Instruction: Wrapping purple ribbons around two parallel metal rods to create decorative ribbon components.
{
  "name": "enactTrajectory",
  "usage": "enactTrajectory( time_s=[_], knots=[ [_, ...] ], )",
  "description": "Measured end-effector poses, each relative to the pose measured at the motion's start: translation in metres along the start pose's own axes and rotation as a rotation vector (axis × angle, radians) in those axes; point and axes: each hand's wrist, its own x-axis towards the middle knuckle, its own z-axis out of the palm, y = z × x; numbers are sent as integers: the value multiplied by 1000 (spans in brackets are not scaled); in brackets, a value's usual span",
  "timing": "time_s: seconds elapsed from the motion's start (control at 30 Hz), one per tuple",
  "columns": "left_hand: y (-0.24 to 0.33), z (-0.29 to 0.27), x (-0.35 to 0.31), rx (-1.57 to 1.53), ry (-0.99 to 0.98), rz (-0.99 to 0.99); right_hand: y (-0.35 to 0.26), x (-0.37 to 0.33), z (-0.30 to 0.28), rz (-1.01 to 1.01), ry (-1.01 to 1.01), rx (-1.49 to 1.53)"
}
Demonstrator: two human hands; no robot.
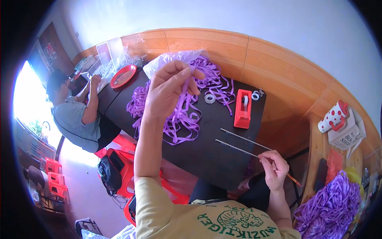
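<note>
My left hand (171, 85) is raised over the dark table, its thumb and fingers pinched on a purple ribbon (185, 92). The ribbon hangs down toward a loose tangled pile of purple ribbon (179, 123) on the tabletop. Near the table's right edge, my right hand (274, 169) has its fingers closed round slim, silvery chopstick-like sticks (238, 149). Their thin ends point left over the table, spread slightly apart. An orange end shows below that hand. Just beyond the sticks stands a red tape dispenser (242, 113) with a roll in it.
Tape rolls (209, 98) lie by the ribbon. A red plate (123, 76) and clear plastic bags (119, 63) are farther left, where another person (77, 113) sits working. At right, a wooden bench (318, 147) holds a spotted cup (333, 116), a phone (320, 174) and more purple ribbon (330, 207).
</note>
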Motion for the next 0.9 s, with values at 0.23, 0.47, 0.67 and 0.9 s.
enactTrajectory(
  time_s=[0.23, 0.47, 0.67, 0.9],
  knots=[
    [20, 98, -12, 289, -420, -267, -54, 62, 21, -141, 63, 146],
    [11, 120, -19, 325, -606, -244, -50, 75, 36, -13, -197, 651],
    [-56, 44, -50, 859, -500, 106, -28, 44, 2, -15, -94, 303],
    [-107, -12, -127, 1618, -217, -102, -16, 23, -37, -81, -58, 365]
  ],
)
